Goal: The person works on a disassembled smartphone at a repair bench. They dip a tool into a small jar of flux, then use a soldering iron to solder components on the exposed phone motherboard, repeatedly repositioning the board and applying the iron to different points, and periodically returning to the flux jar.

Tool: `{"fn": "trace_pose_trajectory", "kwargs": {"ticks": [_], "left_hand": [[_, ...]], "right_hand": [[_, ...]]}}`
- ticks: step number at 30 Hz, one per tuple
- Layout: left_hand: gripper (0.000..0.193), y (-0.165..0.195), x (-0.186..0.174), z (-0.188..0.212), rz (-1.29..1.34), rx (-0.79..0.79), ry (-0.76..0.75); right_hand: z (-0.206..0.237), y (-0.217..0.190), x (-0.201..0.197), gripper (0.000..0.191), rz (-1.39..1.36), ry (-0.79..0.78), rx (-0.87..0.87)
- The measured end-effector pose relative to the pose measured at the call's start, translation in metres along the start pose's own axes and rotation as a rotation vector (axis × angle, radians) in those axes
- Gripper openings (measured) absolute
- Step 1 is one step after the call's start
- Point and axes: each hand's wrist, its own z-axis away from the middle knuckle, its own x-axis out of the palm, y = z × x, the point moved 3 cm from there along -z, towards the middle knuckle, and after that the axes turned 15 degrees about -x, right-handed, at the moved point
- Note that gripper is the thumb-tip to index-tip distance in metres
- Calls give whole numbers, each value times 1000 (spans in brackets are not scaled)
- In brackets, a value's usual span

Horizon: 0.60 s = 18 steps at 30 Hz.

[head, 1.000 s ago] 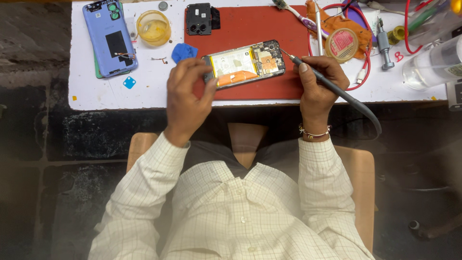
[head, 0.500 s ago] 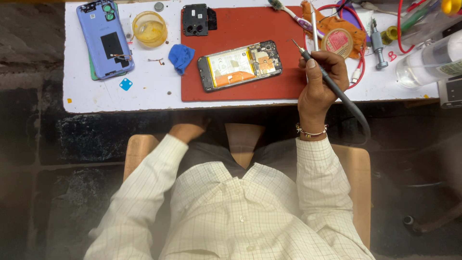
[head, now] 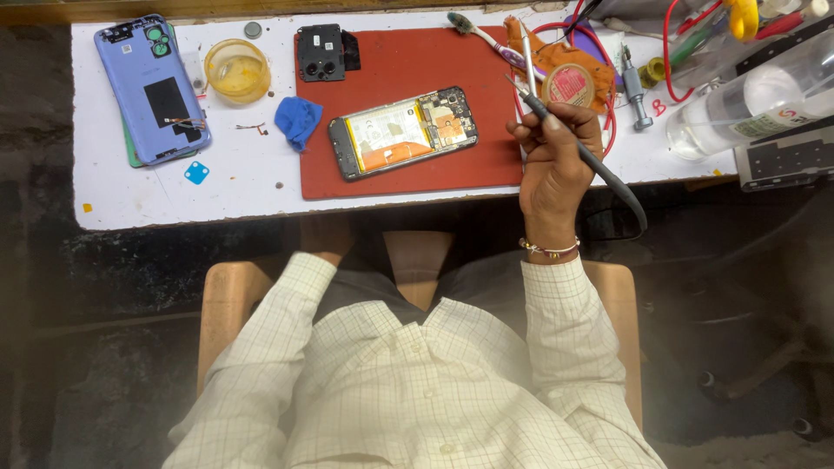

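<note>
Right hand [head: 556,165] grips the iron [head: 556,130] beside the opened phone [head: 402,132]; left hand is hidden under the table [head: 174,191], state indeterminate.

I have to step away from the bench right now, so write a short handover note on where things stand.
Right hand: raised over the table edge, gripping a cabled soldering pen, tip off the work.
Left hand: below the table, not visible.
Opened phone: face down on the red mat, internals exposed, untouched.
Done: blue back cover off, lying at the far left.
Left: phone is not yet closed up.
</note>
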Motion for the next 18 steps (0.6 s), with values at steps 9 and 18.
{"fn": "trace_pose_trajectory", "kwargs": {"ticks": [9, 18], "left_hand": [[37, -3, -18, 39, 254, -112, -976], [23, 62, -89, 13, 766, 90, -657]], "right_hand": [[9, 10, 8, 17, -37, 28, 166], [12, 25, 10, 27, -265, 163, 367]]}}
